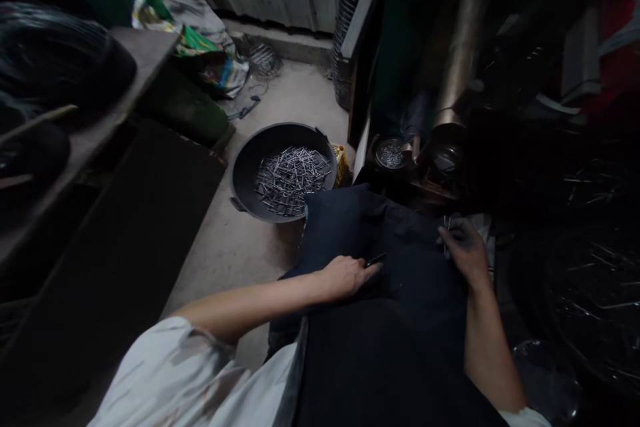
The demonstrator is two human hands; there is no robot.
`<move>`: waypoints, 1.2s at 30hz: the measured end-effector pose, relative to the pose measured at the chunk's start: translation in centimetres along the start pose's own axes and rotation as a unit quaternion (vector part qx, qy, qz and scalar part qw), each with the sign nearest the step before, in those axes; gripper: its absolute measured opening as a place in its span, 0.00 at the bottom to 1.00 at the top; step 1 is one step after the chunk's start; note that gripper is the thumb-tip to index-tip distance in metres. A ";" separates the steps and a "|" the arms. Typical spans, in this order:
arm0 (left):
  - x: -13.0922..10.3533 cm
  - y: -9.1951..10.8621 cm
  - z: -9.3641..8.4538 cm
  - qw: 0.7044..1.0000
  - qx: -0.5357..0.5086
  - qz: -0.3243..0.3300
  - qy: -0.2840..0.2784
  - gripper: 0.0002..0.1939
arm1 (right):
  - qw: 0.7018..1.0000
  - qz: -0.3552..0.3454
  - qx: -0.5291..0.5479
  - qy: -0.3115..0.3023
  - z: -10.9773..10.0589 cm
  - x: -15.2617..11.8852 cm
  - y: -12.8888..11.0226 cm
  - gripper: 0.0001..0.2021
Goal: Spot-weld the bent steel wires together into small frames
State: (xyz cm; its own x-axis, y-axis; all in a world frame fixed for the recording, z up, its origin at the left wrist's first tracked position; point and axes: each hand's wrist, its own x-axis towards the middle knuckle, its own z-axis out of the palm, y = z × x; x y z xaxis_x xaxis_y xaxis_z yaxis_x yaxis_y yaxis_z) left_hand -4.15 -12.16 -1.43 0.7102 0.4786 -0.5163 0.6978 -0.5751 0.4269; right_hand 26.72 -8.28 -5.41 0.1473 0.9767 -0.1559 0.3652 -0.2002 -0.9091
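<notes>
We see the right hand above the right edge of the dark cloth on the lap, its thumb and fingers pinching a few thin metal pins; they stand nearly upright, perhaps because a fingertip hold lets them line up. The left hand is over the middle of this cloth, and its fingers seem pressed around a dark slim piece, which points toward the right hand. We suppose that the cloth protects the legs. Just beyond its far left corner stands the round basin, maybe placed there for easy reach; the heap of metal pieces leaves the basin's far left wall bare. At the basin's right edge a yellow crate shows; whether it supports the basin, we cannot tell. The cloth covers a bit of the basin's near right rim. How many pins are pinched we cannot count, the left hand's inner fingers are hidden, and the machinery at right is lost in darkness and blur.
</notes>
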 end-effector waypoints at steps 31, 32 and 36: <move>-5.6 -3.1 2.9 0.927 -0.222 -0.220 0.208 0.12 | 0.961 -0.243 -0.047 -0.126 3.5 -3.4 -5.9 0.25; -5.3 -3.1 2.5 0.910 -0.251 -0.220 0.247 0.08 | 0.957 -0.253 -0.041 -0.136 3.8 -3.4 -6.1 0.26; -1.4 -3.0 -0.3 0.780 -0.472 -0.161 0.379 0.13 | 0.944 -0.283 -0.037 -0.167 5.3 -3.5 -7.2 0.26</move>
State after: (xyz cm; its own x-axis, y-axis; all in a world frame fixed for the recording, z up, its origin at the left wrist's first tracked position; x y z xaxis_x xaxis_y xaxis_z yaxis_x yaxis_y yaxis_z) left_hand -7.21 -10.90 -1.80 0.0853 0.9574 -0.2757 0.3555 0.2293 0.9061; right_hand 18.73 -9.84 -0.40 -0.3839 0.8962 0.2224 0.3633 0.3680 -0.8559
